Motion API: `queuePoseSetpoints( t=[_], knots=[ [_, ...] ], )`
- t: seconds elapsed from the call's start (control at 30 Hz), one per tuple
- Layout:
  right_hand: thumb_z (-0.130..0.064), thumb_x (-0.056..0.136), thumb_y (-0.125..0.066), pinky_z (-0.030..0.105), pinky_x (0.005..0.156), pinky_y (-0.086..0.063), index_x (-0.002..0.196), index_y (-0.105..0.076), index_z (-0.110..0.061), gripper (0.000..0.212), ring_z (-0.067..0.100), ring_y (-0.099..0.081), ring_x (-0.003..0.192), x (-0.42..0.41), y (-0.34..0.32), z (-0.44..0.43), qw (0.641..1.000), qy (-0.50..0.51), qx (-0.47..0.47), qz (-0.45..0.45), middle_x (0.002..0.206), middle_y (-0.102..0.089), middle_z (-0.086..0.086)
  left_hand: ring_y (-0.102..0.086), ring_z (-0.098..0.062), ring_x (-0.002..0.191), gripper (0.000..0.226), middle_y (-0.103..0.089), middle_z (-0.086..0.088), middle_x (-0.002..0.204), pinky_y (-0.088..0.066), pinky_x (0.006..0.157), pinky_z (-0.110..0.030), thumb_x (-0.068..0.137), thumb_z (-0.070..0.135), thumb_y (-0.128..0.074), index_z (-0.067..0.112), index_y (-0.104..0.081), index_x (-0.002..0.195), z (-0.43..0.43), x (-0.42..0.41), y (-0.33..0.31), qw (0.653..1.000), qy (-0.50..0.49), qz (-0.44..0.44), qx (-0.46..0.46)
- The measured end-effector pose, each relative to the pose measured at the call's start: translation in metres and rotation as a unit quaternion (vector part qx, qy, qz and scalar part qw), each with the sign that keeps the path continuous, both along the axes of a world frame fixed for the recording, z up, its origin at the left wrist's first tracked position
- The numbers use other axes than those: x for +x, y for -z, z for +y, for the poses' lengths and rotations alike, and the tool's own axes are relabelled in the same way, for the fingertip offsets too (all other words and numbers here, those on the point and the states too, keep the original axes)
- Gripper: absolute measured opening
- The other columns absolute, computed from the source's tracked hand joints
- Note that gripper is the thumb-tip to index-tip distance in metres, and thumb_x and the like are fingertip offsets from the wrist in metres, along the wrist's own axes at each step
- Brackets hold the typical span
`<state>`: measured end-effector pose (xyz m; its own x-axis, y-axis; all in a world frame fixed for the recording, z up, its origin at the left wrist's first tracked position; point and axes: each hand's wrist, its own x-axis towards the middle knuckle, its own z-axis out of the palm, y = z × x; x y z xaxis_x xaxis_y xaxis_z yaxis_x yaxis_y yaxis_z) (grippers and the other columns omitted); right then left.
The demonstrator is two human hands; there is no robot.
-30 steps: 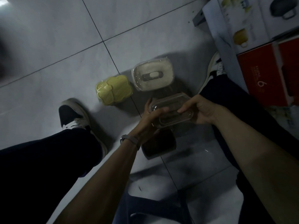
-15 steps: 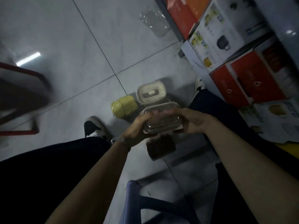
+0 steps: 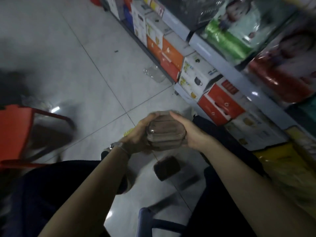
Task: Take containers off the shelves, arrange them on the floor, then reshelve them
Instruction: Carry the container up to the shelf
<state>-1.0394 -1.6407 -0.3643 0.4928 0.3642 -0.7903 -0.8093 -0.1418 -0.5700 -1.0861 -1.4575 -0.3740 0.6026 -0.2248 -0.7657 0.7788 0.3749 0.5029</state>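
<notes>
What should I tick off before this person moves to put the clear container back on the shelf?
1. Two-handed hold: left hand and right hand grip the clear container from opposite sides. Ok.
2. Container properly closed: too blurred. Cannot tell.
3. Free slot on the shelf: the visible levels look packed with boxes. Cannot tell.
4. Way from container to shelf: nothing visible between them. Ok.
5. Floor cleared: a dark container lies on it below the hands. Not ok.
</notes>
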Motion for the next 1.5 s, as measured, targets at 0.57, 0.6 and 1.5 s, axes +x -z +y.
queuePoseSetpoints(
  t=[0.57, 0.6, 1.5],
  knots=[
    [-0.084, 0.084, -0.053, 0.044, 0.102, -0.048, 0.112, -0.080, -0.027, 0.070, 0.020, -0.074, 0.108, -0.054, -0.192, -0.101, 0.969, 0.087, -0.034, -0.229, 0.113, -0.079, 0.001, -0.062, -0.044, 0.123, 0.087, -0.069, -0.014, 0.133, -0.048, 0.101, -0.067, 0.067, 0.081, -0.076, 0.022, -0.070, 0.131, -0.076, -0.005, -0.227, 0.978, 0.122, -0.137, 0.104],
    [-0.082, 0.086, -0.053, 0.043, 0.099, -0.050, 0.110, -0.081, -0.026, 0.067, 0.019, -0.076, 0.102, -0.058, -0.207, -0.109, 0.966, 0.097, -0.032, -0.238, 0.109, -0.080, 0.002, -0.062, -0.045, 0.123, 0.090, -0.069, -0.015, 0.133, -0.048, 0.101, -0.068, 0.067, 0.083, -0.075, 0.022, -0.069, 0.133, -0.083, -0.006, -0.240, 0.975, 0.129, -0.146, 0.105],
    [-0.094, 0.081, -0.040, 0.050, 0.101, -0.053, 0.100, -0.085, -0.027, 0.083, 0.031, -0.076, 0.101, -0.223, -0.535, -0.377, 0.800, 0.340, -0.123, -0.479, 0.109, -0.080, 0.009, -0.069, -0.047, 0.111, 0.078, -0.067, -0.021, 0.133, -0.050, 0.098, -0.070, 0.074, 0.076, -0.073, 0.014, -0.076, 0.120, -0.365, -0.076, -0.555, 0.818, 0.321, -0.478, 0.005]
  ],
)
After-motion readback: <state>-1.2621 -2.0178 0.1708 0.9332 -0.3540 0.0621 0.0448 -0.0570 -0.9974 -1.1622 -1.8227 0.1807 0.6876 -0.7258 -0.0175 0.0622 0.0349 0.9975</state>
